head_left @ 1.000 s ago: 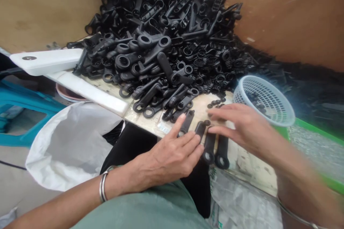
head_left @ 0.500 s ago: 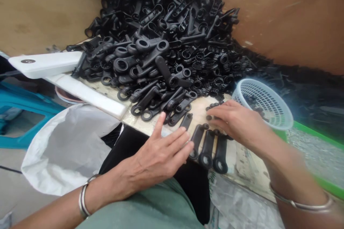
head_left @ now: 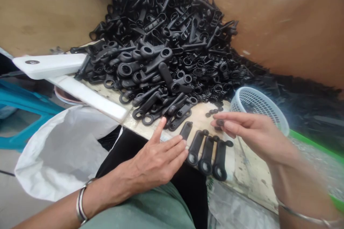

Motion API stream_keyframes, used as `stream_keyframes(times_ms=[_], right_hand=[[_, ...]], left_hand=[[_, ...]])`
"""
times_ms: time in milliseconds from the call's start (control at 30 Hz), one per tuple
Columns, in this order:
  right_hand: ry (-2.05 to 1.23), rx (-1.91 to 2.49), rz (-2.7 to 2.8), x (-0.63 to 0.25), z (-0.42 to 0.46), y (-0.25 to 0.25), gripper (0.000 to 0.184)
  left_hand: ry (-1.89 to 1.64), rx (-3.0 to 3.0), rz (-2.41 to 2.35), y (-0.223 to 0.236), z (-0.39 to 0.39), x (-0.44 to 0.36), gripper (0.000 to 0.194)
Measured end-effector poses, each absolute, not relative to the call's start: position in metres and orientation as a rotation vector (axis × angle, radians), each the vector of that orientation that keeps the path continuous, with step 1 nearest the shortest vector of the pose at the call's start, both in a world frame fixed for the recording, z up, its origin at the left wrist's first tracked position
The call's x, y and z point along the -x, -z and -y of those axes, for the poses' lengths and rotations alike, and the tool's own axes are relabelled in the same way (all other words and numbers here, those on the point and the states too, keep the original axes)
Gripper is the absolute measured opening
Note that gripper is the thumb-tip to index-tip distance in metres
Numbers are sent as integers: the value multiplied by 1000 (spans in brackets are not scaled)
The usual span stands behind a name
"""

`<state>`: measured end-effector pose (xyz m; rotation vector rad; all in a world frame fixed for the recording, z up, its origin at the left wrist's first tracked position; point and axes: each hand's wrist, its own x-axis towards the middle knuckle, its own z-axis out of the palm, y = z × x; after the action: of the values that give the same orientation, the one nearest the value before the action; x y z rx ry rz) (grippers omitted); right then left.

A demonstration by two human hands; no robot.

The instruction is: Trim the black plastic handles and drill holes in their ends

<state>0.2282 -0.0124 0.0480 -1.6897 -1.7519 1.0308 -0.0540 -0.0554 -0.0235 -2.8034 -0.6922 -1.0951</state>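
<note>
My right hand (head_left: 249, 132) pinches a small black round piece (head_left: 219, 122) between thumb and fingers, just above the table (head_left: 245, 161). Below it, three black plastic arms with ring ends (head_left: 206, 154) lie side by side at the front edge, small round pieces at their upper ends. My left hand (head_left: 163, 157) lies flat with its fingers spread over the edge. Its fingertips are at another black arm (head_left: 186, 130), whose lower end they hide. More small round pieces (head_left: 212, 112) sit behind my right fingers.
A big heap of black plastic parts (head_left: 161, 53) fills the back. At right stand a pale blue basket (head_left: 262, 102) and a green tray (head_left: 314, 146) of small clear-looking pieces. A white sack (head_left: 61, 146), a blue stool (head_left: 24, 111) and a white long object (head_left: 51, 65) are at left.
My right hand has drawn back slightly from the small round pieces and now shows one in its pinch. My left hand stays nearly in place; the view has shifted a little.
</note>
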Motion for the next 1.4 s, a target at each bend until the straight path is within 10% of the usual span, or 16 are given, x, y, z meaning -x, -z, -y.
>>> stream_keyframes(times_ms=[200, 500, 1400], right_hand=[[-941, 1648, 1854, -213, 14, -52, 25], [33, 1252, 2563, -177, 13, -37, 15], [266, 1420, 2721, -155, 11, -38, 17]], left_hand=[[1037, 2818, 738, 30, 57, 55, 23], [981, 2801, 756, 33, 54, 53, 21], [990, 2794, 727, 28, 50, 52, 22]])
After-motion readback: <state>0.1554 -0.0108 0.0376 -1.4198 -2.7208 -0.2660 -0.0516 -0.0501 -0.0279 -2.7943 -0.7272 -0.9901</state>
